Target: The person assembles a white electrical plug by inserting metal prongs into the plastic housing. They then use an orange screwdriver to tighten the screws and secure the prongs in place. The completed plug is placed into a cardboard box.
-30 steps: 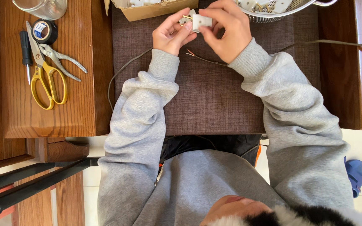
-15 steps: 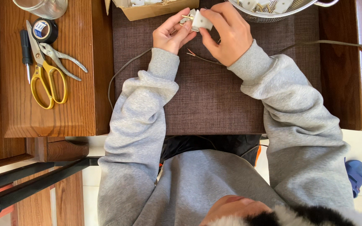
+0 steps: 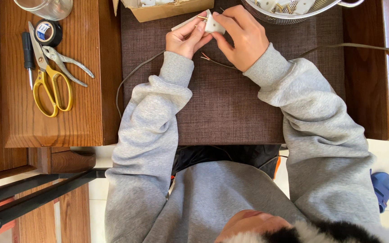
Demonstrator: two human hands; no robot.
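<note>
Hands meet at the far edge of a dark woven mat, seen from the camera on the person's head. The left hand pinches one side of a small white plug between thumb and fingertips, and the right hand closes its fingers around the other side, so both grip the same piece just in front of a cardboard box. A thin grey cord runs under the wrists, and its bared copper ends lie on the mat just below the plug, not touching it. A metal colander with more white parts stands beside the right hand. On the wooden side table to the left, well apart from the hands, lie yellow-handled scissors, pliers, a black screwdriver, a roll of black tape and a glass jar. Grey sleeves cover both arms.
</note>
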